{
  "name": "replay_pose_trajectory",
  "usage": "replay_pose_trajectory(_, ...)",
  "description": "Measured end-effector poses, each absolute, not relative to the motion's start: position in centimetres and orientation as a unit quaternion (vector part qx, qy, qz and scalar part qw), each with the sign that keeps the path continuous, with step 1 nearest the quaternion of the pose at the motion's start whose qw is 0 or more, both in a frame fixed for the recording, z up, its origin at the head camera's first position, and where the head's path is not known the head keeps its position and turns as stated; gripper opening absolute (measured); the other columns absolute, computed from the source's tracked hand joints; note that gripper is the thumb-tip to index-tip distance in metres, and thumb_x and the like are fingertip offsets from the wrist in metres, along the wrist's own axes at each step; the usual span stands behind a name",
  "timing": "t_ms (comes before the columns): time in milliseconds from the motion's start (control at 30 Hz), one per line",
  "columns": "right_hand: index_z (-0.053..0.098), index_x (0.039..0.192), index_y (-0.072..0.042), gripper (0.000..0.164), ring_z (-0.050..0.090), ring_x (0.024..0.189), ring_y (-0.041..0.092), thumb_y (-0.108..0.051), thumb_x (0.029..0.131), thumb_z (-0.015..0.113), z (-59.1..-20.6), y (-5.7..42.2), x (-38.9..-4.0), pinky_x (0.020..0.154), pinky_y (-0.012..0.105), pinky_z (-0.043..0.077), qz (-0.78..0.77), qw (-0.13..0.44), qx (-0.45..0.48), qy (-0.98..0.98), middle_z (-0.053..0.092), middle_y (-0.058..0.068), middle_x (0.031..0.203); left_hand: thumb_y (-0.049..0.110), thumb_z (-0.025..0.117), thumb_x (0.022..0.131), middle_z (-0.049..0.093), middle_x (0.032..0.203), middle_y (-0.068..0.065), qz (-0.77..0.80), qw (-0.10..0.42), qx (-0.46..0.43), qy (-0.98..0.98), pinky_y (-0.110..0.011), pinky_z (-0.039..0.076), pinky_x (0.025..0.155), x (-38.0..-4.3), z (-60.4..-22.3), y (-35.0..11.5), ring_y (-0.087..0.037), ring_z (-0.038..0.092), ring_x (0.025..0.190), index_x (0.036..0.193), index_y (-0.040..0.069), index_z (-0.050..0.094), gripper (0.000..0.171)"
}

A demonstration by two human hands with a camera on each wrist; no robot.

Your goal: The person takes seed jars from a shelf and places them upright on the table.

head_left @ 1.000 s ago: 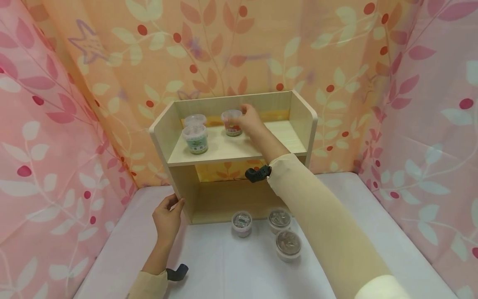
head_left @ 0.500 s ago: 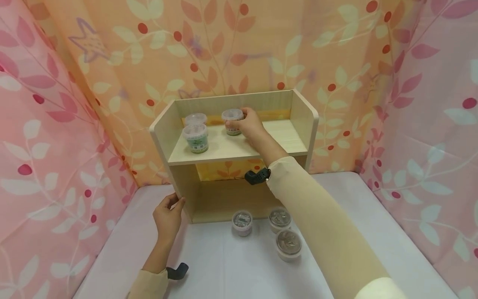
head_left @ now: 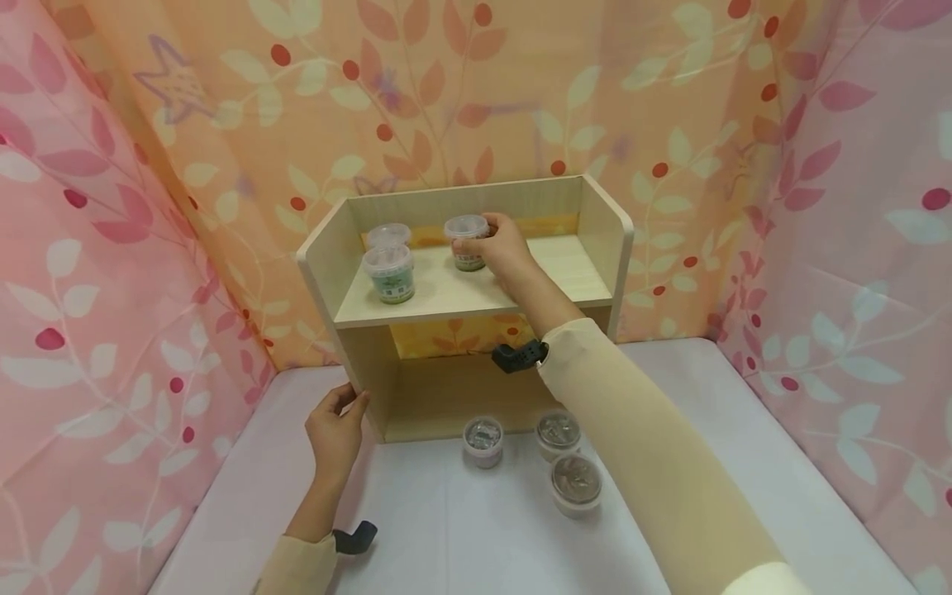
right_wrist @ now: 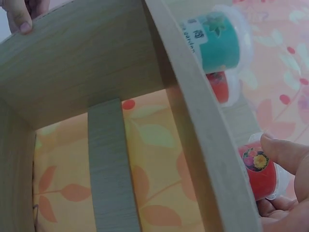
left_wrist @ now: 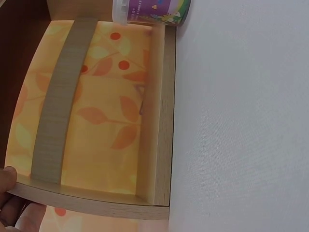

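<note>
Landmark: shelf unit (head_left: 461, 296). Red-labelled cup (head_left: 468, 262) is on or just above the shelf unit's upper board, mid-width, towards its back. Cup looks near upright, long axis roughly square to the board; can't tell whether its base actually touches. Right hand (head_left: 507, 250) has it: thumb on the side facing the shelf unit's front, fingers behind, curled only as far as the cup's width allows. Key relation: cup sits on the thumb-and-finger side of the right hand, towards the shelf unit's left end, so the hand comes at it from the shelf unit's right.

Left hand (head_left: 336, 421) is well apart and lower, thumb and fingers pinching the front edge of the shelf unit's left side panel; no cup in it. Right is clearly the nearer hand to the red cup.

2 more cups at the left end of the upper board: green-labelled cup (head_left: 391, 283) near the front edge, rear cup (head_left: 389, 236) behind it, partly hidden. Gap of bare board between these 2 and the held cup.

3 cups below, by the shelf unit's base: middle cup (head_left: 483, 445) at mid-front, back right cup (head_left: 558, 431) and front right cup (head_left: 576, 481) towards its right. Can't tell if that right pair touch.
</note>
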State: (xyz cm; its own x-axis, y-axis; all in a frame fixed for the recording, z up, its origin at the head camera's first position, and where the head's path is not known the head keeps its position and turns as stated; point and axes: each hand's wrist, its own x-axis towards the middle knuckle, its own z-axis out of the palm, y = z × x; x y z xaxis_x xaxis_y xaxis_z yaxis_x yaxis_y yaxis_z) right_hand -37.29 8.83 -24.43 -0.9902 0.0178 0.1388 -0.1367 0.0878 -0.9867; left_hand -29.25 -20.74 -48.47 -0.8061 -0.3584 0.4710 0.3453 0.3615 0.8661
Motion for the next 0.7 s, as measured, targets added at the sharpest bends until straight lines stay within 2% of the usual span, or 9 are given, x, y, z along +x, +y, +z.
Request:
replay_pose_trajectory(333,0.041,0.154,-0.008,0.082,0.051,0.134,0.02,-0.017,0.086,0.085,-23.7,9.5,-35.1,0.115,0.033,0.043,0.674,0.074,0.068,-0.732,0.054,0.007,0.146,0.007,0.081,0.088,0.077,0.094,-0.014,-0.562,0.317,0.004,-0.764,-0.009,0.055,0.076,-29.1,-48.5,-20.9,-0.03,0.074,0.095,0.103,-0.001,0.078,0.018)
replay_pose_trajectory(700,0.045,0.15,-0.005,0.075,0.056,0.126,0.021,-0.015,0.087,0.083,-23.7,10.1,-32.1,0.111,0.033,0.048,0.682,0.082,0.131,-0.715,0.057,0.009,0.138,0.006,0.08,0.088,0.076,0.094,-0.015,-0.558,0.311,0.012,-0.769,-0.007,0.054,0.078,-29.1,-48.6,-20.9,-0.021,0.073,0.094,0.103,0.0,0.077,0.016)
